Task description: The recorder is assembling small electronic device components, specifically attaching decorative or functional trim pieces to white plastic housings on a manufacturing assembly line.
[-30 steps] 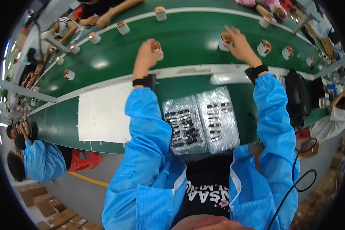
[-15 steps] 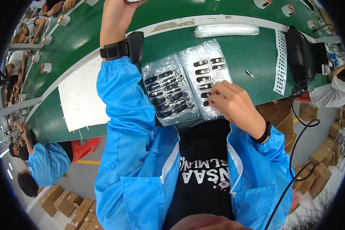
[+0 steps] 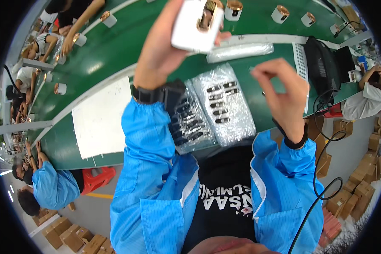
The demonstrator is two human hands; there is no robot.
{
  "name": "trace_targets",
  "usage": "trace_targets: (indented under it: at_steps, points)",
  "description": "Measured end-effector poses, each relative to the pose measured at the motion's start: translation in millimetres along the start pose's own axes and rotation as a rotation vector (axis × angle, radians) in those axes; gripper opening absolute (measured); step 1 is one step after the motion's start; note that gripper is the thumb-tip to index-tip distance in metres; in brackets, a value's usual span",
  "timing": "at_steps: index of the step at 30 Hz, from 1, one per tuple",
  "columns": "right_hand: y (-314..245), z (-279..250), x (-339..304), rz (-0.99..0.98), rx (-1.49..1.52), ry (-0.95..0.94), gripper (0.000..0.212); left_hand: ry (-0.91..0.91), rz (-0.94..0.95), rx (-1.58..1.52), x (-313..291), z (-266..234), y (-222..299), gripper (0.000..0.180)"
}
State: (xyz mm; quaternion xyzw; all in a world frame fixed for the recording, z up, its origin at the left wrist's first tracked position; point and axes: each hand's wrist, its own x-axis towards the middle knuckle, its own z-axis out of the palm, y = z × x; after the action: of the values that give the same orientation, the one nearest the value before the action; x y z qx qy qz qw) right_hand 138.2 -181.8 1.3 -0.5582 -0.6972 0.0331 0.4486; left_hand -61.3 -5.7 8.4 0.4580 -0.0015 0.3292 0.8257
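My left hand point(image 3: 167, 44) is raised over the bench and wrapped round a white boxy device point(image 3: 192, 31) with a copper-coloured opening at its end. To the right, my right hand point(image 3: 283, 86) is held up with thumb and forefinger pinched together; what sits between the tips is too small and blurred to name. Between my arms lies a clear plastic bag point(image 3: 237, 120) with several small black oval pieces point(image 3: 220, 112) on it in columns. A second plastic bag point(image 3: 197, 146) with more black pieces is partly covered by my left wrist.
A rolled clear plastic bundle point(image 3: 241, 52) lies beyond the bags. White paper point(image 3: 99, 122) is at left; a black bag point(image 3: 321, 63) and a cable point(image 3: 315, 169) are at right. Several white-and-copper devices point(image 3: 280, 15) stand along the far green bench. Other people sit at left and right.
My left hand has come nearer, bringing the white device into view. My right hand has lifted off the bag and moved up and right; the nearest black piece is gone from its column.
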Motion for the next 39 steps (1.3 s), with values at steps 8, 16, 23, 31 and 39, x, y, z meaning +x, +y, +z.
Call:
trace_targets:
  at_steps: [8, 16, 23, 31, 39]
  points:
    - [-10, 27, 29, -0.234, -0.041, 0.275, 0.024, 0.091, 0.071, 0.109, -8, 43, -6, 0.071]
    - [-17, 27, 38, 0.273, 0.708, 0.079, 0.025, 0.056, 0.082, 0.077, -7, 32, 3, 0.068]
    - [-16, 11, 43, 0.302, 0.81, 0.01, 0.026, 0.03, 0.133, 0.122, -5, 25, 2, 0.066]
    - [-35, 0, 57, 0.121, 0.762, 0.035, 0.022, 0.032, 0.056, 0.04, -7, 31, 3, 0.064]
    - [-49, -6, 69, 0.001, 0.633, 0.072, 0.022, 0.108, 0.026, 0.052, -10, 39, 4, 0.061]
